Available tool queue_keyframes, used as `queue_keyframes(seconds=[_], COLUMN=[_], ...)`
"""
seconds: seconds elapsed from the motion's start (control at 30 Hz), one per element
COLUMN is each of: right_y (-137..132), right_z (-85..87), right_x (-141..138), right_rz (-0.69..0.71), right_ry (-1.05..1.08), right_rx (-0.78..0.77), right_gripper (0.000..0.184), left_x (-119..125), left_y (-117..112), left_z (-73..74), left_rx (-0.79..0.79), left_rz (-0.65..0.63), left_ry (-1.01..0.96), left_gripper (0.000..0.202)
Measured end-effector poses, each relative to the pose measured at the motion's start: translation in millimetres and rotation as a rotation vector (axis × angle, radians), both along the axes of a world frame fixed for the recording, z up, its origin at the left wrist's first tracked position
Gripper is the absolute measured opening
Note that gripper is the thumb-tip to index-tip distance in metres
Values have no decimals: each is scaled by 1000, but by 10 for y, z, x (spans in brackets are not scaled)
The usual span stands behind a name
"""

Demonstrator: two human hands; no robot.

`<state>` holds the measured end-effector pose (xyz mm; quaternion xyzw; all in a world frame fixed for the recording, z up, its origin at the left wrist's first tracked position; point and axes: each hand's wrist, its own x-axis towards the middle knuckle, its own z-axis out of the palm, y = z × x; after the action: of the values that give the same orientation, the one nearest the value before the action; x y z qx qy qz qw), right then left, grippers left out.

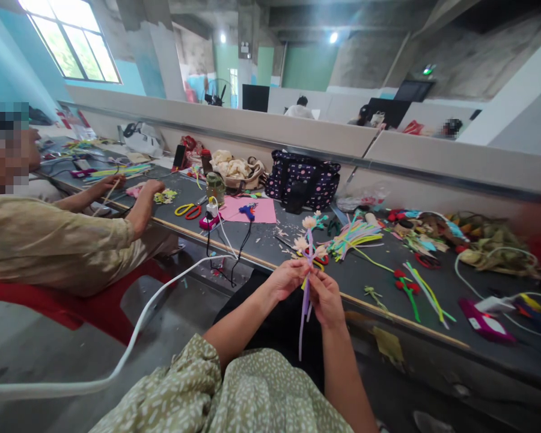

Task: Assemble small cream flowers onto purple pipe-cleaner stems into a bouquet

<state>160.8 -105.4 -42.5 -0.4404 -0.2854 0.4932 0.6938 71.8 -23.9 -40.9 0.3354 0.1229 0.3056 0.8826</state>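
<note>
Between my two hands, over my lap at the table's front edge, is a small bouquet of pipe-cleaner flowers (pixel 309 237) with pale peach fluffy heads and purple stems. My left hand (pixel 291 279) pinches the stems from the left. From the right, my right hand (pixel 325 294) closes its fingers on the same stems, just below the flower heads. Lilac stem ends hang down beneath my fingers. Behind the bouquet lie scissors (pixel 320 260) with red and yellow handles, partly hidden by it. A bundle of pastel pipe cleaners (pixel 356 236) rests to the right.
A blue glue gun (pixel 247 211) lies on pink paper (pixel 268 210). A dark patterned bag (pixel 303 177) stands behind. Red pipe-cleaner flowers (pixel 406 285) and a magenta power strip (pixel 485 322) are on the right. A white cable (pixel 155 297) crosses my left side, where a co-worker (pixel 58 234) sits.
</note>
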Motion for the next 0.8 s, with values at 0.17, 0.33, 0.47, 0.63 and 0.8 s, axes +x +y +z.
queue_keyframes(seconds=[0.17, 0.33, 0.47, 0.63, 0.8], right_y=[48, 92, 77, 60, 48], right_z=[-48, -125, -165, -210, -204], right_x=[-29, 0, -11, -61, -73], right_rz=[-160, -402, -542, -630, -600], right_ry=[-124, -473, -819, -1086, -1076], right_rx=[29, 48, -29, -111, -84], right_gripper=[25, 29, 30, 33, 33], left_x=[11, 8, 49, 91, 74], left_y=[-14, -39, -48, -42, -11], left_z=[-28, -45, -70, -73, -47], left_rx=[111, 304, 351, 389, 428], left_rz=[140, 324, 413, 476, 475], left_ry=[92, 182, 209, 230, 220], left_gripper=[34, 32, 31, 29, 28])
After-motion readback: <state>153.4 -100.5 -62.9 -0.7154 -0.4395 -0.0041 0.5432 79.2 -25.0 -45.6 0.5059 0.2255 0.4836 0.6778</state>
